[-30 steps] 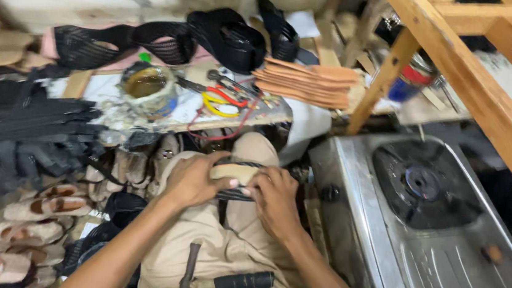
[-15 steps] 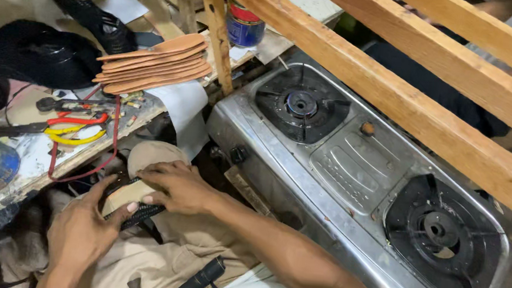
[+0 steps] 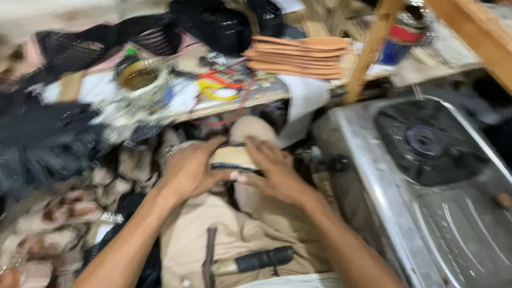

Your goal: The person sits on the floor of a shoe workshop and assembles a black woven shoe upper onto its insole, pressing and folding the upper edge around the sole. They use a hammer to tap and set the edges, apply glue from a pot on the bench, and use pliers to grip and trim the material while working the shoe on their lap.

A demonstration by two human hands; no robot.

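Both hands, left hand (image 3: 189, 170) and right hand (image 3: 275, 175), clasp a tan shoe sole (image 3: 234, 157) on the knee, near the stove (image 3: 442, 197), seemingly pressing it into shape.

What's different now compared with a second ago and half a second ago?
The view swung right over the gas stove, then back left to the cluttered bench. Both the left hand and right hand kept hold of the tan shoe piece on the lap.
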